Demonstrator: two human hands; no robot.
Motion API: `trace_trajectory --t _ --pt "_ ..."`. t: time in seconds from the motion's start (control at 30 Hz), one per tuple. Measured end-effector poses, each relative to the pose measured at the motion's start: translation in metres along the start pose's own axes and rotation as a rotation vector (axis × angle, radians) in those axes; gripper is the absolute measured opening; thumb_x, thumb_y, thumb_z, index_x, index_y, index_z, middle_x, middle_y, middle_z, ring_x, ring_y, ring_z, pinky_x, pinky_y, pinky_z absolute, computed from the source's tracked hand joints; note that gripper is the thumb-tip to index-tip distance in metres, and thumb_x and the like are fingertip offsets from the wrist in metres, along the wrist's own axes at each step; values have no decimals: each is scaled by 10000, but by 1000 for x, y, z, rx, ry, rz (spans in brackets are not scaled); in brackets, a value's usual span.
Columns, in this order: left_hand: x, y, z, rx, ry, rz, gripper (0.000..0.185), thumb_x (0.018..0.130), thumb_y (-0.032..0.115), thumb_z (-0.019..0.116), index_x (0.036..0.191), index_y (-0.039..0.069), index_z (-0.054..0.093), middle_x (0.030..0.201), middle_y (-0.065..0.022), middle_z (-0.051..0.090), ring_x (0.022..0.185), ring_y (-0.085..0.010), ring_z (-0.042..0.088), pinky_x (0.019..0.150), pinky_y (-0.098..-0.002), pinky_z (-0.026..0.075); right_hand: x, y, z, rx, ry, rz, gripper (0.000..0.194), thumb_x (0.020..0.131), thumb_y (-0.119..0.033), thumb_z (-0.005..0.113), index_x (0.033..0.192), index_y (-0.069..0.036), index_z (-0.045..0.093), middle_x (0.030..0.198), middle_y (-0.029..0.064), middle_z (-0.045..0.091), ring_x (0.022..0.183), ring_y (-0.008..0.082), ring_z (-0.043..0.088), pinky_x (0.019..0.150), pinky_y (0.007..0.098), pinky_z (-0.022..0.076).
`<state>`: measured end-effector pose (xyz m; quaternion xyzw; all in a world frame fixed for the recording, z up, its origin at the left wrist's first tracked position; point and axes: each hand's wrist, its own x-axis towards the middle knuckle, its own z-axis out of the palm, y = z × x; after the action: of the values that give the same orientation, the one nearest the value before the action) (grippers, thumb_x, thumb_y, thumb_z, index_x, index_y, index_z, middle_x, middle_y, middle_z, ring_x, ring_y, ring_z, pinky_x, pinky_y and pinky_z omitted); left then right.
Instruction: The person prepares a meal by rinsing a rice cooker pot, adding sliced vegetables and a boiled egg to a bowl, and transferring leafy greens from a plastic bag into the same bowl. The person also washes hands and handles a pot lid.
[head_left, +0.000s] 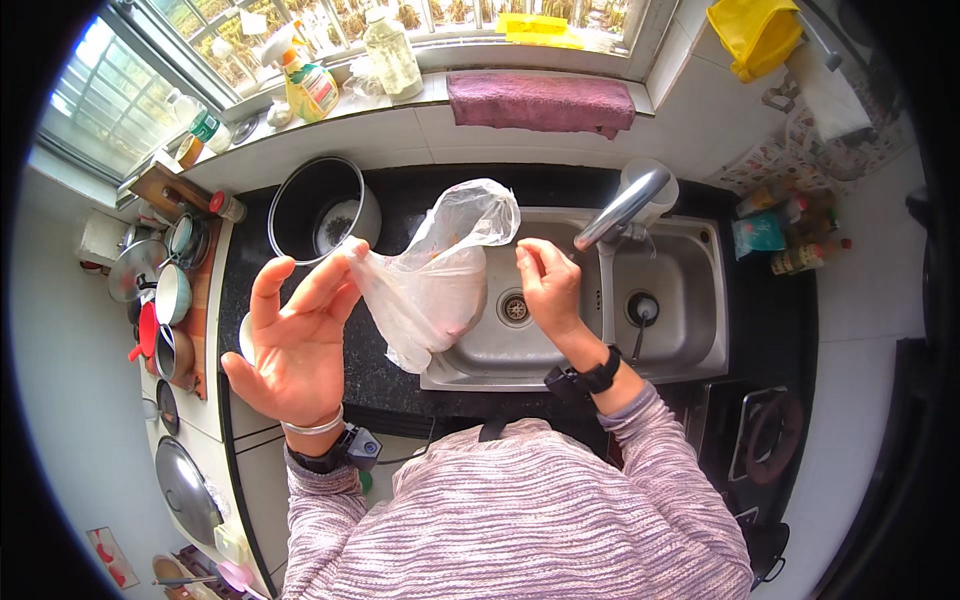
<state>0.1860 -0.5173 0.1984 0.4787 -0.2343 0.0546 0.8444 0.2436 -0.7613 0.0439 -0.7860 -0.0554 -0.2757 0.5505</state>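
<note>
A translucent white plastic bag (431, 292) hangs over the left rim of the stainless steel double sink (480, 364). Its contents show only as a pale lump with faint orange and pink spots. My left hand (300, 341) pinches the bag's left edge between fingertips, palm turned up, the thumb held apart. On the other side my right hand (550, 285) is raised over the left basin, with thumb and fingertips drawn together. I cannot tell whether a bit of the bag is between them. The bag's open loop rises just left of that hand.
Behind my left hand stands a deep pot (322, 206). A chrome faucet (622, 206) reaches over the sink near my right hand. A pink towel (541, 103), a spray bottle (307, 82) and a jar (394, 56) line the windowsill. Bowls (173, 295) crowd the left side.
</note>
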Motion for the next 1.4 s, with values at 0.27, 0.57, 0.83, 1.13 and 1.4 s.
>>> trace_trajectory --t 0.27,0.57,0.83,1.13,1.4 --pt "-9 7 0 -45 15 -53 873 797 717 422 1397 91 325 1310 -317 440 1289 -487 326 1090 -534 192 14 19 39 -297 76 146 399 788 -165 661 1140 -29 534 1032 141 571 957 322 530 826 408 440" --pt "-21 2 -1 34 -31 -146 912 797 730 411 1375 29 319 1252 -330 486 1241 -496 391 1072 -506 248 -23 7 -5 -61 -50 118 49 790 -61 651 827 -33 636 741 59 621 715 180 570 640 306 452" --pt "-16 12 4 273 -77 -247 798 852 617 405 1304 -41 376 1142 -263 593 1129 -385 546 1024 -470 338 0 -82 -43 345 -457 287 66 823 -23 621 874 17 632 760 42 641 669 67 557 611 221 459" --pt "-9 -31 30 326 -309 -385 612 778 248 636 1308 20 431 1221 -127 543 1110 -217 543 986 -350 357 6 -119 -41 256 -544 183 215 797 -57 662 1006 -8 665 780 97 676 673 100 620 609 249 491" --pt "-3 -37 -1 611 -241 -228 492 792 236 656 1222 21 547 1175 -142 593 1112 -230 542 969 -343 386 28 -96 -124 35 -434 394 75 780 19 644 846 22 679 729 44 663 678 89 598 634 229 480"
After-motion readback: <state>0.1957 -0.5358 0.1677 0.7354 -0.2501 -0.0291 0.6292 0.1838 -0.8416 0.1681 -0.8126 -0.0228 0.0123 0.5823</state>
